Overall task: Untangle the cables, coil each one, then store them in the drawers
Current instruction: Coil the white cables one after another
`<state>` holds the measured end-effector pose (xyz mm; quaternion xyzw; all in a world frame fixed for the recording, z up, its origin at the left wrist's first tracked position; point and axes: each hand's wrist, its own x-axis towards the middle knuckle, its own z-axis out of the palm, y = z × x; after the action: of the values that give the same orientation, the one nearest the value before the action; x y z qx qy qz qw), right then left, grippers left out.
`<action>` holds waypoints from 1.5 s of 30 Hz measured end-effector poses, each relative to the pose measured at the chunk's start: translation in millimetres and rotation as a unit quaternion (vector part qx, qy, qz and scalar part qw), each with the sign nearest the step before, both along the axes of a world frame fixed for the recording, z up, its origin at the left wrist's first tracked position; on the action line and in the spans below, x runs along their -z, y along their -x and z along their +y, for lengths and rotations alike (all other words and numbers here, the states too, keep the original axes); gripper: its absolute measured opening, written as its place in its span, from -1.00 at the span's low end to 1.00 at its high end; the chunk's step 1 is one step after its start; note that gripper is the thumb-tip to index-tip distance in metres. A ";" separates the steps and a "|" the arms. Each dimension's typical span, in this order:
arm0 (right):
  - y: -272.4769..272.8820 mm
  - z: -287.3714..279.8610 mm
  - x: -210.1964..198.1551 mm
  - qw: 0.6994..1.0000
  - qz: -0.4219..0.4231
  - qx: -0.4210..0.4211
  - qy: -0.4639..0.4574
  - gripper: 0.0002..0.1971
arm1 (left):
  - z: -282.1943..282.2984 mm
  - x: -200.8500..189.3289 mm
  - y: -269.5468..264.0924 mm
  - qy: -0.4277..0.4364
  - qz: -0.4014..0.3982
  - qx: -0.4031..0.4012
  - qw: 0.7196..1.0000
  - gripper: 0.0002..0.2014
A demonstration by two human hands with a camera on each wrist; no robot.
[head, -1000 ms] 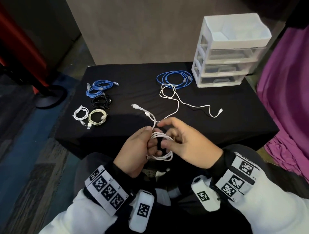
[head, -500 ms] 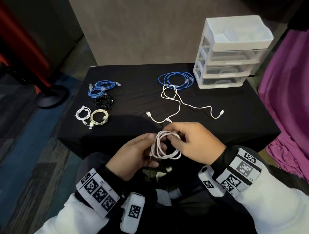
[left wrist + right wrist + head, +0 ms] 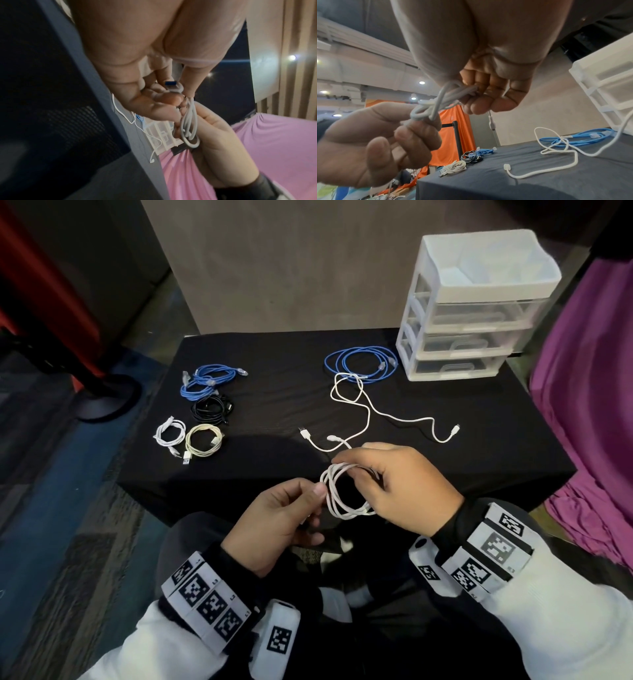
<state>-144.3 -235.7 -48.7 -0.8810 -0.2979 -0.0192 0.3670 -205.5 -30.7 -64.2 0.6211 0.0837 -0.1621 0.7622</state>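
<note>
Both hands hold a coiled white cable (image 3: 337,494) in front of the table's near edge. My left hand (image 3: 310,497) pinches the coil's left side between thumb and fingers (image 3: 419,134); its USB plug (image 3: 173,86) sits under the thumb. My right hand (image 3: 370,474) grips the coil's right side (image 3: 453,93), and the free end (image 3: 334,437) sticks out past its fingers. A loose white cable (image 3: 368,412) lies uncoiled mid-table, overlapping a loosely looped blue cable (image 3: 361,364). The clear three-drawer unit (image 3: 462,337) stands at the back right, drawers closed.
At the table's left lie several coiled cables: blue (image 3: 209,381), black (image 3: 212,409), white (image 3: 169,433) and cream (image 3: 203,440). The black-clothed table (image 3: 274,364) ends just before my hands. Purple fabric (image 3: 589,405) hangs on the right; a stand base (image 3: 102,402) is on the floor left.
The cable's long free tail, which stretched up over the table a second ago, has been wound into the coil. The coil has moved up and right between the hands.
</note>
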 end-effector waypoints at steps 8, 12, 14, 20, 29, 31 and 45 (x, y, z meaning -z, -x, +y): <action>6.5 10.5 0.4 0.993 -0.083 -0.017 0.087 -0.71 | -12.3 -6.8 1.9 -0.058 -0.040 0.025 0.997 -0.53; 6.4 16.9 5.9 0.993 -0.082 -0.013 0.083 -0.71 | -14.1 -2.4 2.0 -0.211 -0.145 0.017 0.966 -0.64; 4.4 15.5 8.8 0.999 -0.035 -0.003 0.014 -0.71 | -14.5 -0.6 0.3 -0.213 -0.161 -0.017 0.964 -0.66; 4.3 10.9 11.6 0.995 0.081 0.033 -0.041 -0.75 | -19.0 -1.8 1.4 -0.189 -0.192 -0.059 0.961 -0.69; 16.0 13.6 3.8 0.895 0.330 0.024 -0.299 -0.87 | -23.1 4.2 -4.8 -0.163 -0.175 -0.059 0.969 -0.72; 17.9 16.6 1.8 0.828 0.401 0.031 -0.390 -0.73 | -22.2 9.9 -8.1 -0.218 -0.205 -0.059 0.952 -0.75; 20.2 16.0 -0.9 0.710 0.455 0.050 -0.535 -0.46 | -20.3 5.4 -18.5 -0.372 -0.273 -0.072 0.884 -0.85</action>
<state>-164.5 -219.6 -47.9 -0.4530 0.0102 0.2097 0.8664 -187.0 -51.0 -69.6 0.8709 -0.0286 0.1124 0.4775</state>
